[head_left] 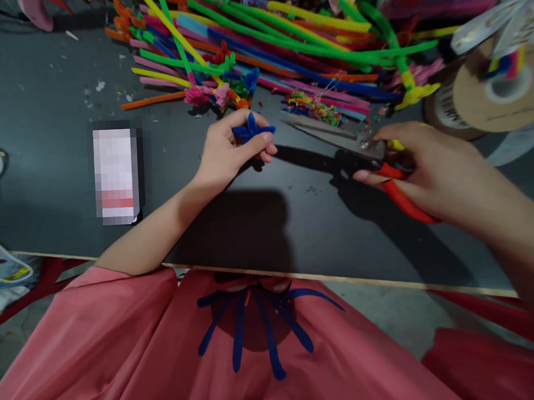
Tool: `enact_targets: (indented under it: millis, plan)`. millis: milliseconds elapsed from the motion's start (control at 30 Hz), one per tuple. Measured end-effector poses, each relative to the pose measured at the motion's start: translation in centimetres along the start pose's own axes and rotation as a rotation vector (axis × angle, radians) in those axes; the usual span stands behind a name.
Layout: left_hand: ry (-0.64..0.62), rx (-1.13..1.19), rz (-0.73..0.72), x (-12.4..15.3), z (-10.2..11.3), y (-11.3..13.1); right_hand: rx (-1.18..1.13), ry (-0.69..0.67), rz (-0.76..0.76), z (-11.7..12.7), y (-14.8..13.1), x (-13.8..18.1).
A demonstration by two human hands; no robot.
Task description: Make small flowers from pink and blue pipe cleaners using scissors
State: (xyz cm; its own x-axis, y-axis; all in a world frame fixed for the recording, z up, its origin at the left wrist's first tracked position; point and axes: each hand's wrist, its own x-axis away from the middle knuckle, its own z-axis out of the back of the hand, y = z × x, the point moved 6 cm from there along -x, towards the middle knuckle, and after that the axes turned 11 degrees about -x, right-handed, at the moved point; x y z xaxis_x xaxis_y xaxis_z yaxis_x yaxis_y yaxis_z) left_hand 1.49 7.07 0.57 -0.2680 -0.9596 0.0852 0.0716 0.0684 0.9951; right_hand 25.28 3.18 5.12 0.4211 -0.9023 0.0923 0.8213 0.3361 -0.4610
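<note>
Between the thumb and fingers of my left hand [236, 145] is a blue pipe-cleaner flower [251, 130], its fuzzy petals spread outward. My right hand [429, 163] is wrapped round the red handles of a pair of scissors [335, 135]. The blades point left toward the flower, a short way apart from it. Several loose blue pipe-cleaner pieces [238, 337] lie fanned out on the red cloth over my lap.
Many coloured pipe cleaners [286, 40] are heaped along the back of the dark table [45, 103]. Small clippings [316, 109] lie behind the scissors. A ribbon spool [501, 89] stands at the right, and a phone-like blurred object [115, 171] lies at the left.
</note>
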Motion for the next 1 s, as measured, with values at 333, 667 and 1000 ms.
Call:
enact_targets:
  millis: [333,667,1000]
  plan:
    - [-0.029,0.006,0.029,0.1,-0.1,-0.3,0.081,-0.099,0.015,-1.3,-0.9,0.2]
    - [-0.019,0.001,0.027,0.0,-0.2,-0.3,0.099,-0.09,0.081,-1.2,-0.7,0.2]
    - [-0.031,-0.014,0.013,0.0,-0.2,-0.4,0.089,-0.11,0.058,-1.2,-0.2,0.0]
